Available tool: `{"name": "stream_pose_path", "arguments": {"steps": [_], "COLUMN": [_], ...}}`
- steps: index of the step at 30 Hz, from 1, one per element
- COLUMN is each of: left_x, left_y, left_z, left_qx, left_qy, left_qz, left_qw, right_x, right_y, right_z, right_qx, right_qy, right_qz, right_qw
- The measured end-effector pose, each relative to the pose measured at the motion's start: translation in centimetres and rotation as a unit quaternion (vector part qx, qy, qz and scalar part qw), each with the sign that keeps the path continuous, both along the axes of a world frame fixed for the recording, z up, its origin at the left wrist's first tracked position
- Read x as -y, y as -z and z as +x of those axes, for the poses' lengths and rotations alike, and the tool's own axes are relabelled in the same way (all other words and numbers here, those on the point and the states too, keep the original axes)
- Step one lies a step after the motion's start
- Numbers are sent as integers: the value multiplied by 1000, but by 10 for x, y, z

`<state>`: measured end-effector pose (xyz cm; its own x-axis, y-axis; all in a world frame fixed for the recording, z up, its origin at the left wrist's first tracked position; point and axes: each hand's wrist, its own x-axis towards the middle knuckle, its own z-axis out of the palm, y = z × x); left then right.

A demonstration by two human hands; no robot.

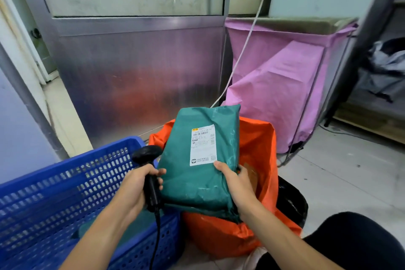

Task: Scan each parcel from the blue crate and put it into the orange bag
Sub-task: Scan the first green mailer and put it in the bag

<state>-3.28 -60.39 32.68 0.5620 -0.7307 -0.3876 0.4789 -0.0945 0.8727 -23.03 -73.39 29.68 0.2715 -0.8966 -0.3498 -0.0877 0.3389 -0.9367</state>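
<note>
Your left hand (pixel 138 186): grips scanner (pixel 147 153).
Your right hand (pixel 237 186): holds parcel (pixel 197 182) over bag (pixel 258 144) mouth.
Crate (pixel 54 182): contents partly hidden.

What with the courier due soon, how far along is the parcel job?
Done: a brown item seems to lie in the crumpled orange bag. In hand: the right hand holds a green plastic mailer parcel over that bag, while the left hand grips the black handheld scanner. Left: at least one more green parcel lies in the blue plastic crate.

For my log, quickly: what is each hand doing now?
Left hand: grips the black scanner.
Right hand: holds the green parcel over the orange bag.
</note>
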Motion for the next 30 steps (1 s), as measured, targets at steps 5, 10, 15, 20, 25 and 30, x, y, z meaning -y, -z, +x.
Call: {"name": "stream_pose_path", "arguments": {"steps": [5,10,15,20,25,30], "left_x": [38,72,95,119,132,133], "left_y": [8,11,19,48,69,87], "left_z": [-10,-12,-18,-23,-20,-7], "left_qx": [-16,48,93,129,167,246], "left_qy": [-3,6,0,-6,-17,-19], "left_qz": [-35,-51,-37,-14,-7,17], "left_qw": [999,998,995,992,986,969], "right_x": [23,47,76,99,123,136], "right_y": [4,18,33,53,78,103], "right_z": [-11,-17,-20,-12,0,13], "right_qx": [70,135,154,174,151,147], "right_qy": [61,110,155,162,140,130], "right_qz": [42,102,149,182,203,227], "right_qw": [995,979,964,954,957,954]}}
